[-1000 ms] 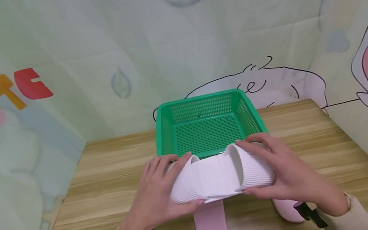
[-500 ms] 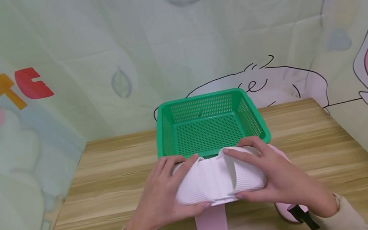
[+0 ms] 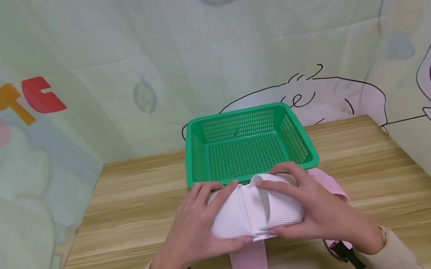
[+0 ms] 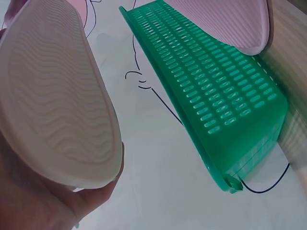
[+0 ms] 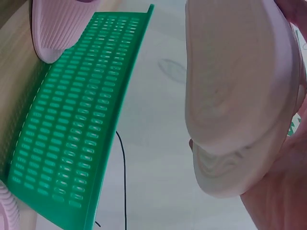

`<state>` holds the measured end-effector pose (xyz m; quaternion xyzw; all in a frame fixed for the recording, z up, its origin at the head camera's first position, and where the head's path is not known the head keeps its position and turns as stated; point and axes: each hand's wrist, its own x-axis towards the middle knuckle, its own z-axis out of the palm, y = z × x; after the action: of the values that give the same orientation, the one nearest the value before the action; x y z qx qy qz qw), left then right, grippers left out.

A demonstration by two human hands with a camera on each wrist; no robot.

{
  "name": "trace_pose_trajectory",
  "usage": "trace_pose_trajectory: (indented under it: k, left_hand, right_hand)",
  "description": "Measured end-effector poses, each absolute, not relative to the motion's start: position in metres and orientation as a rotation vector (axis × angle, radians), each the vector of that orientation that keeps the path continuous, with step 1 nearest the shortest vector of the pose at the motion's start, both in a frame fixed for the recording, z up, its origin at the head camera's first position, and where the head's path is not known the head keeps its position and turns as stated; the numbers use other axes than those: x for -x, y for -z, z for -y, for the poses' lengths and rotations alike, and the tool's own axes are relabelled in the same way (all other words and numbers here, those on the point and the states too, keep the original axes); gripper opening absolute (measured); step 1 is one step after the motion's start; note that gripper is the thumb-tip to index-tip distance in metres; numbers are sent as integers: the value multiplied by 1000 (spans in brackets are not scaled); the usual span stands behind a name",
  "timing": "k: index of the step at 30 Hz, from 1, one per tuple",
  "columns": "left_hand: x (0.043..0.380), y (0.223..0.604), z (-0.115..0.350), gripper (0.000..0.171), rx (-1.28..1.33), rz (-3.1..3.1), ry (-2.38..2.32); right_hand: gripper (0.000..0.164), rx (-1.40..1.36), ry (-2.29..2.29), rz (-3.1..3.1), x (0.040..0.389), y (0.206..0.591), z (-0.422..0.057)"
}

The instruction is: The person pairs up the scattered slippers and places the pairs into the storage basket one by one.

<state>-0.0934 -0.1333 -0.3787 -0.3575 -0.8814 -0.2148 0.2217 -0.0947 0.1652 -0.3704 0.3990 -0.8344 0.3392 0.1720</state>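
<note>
Head view shows a pair of white slippers (image 3: 228, 221) held up over the worktop (image 3: 136, 201), just before the near rim of the green basket (image 3: 238, 113). One ribbed strap (image 3: 285, 207) is gripped by the right hand (image 3: 320, 211), the other by the left hand (image 3: 195, 234); on both, the fingers are curved over the far side with the thumb at the near edge, spread about as wide as the strap. By the right wrist view, the soles (image 5: 235, 72) are overlapped, one partly in front of the other. Pink slippers (image 3: 250, 264) are seen lower down, partly covered. Moulded foam is suggested by the thick, smooth-edged soles, so little weight, some give and no real fragility should be expected. The ribbing should resist slipping better than the smooth rims. The straps, being hollow, may be squashed by a hard squeeze; a firmer hold would probably be found along the sole edges, with both soles pinched together.
</note>
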Motion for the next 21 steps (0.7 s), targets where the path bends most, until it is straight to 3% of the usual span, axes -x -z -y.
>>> trace_pose_trajectory:
  k: [21]
  left_hand:
    - [95,380,120,101,1106,2328,661]
  right_hand:
    - [63,-1156,-944,2264,90,372,-156]
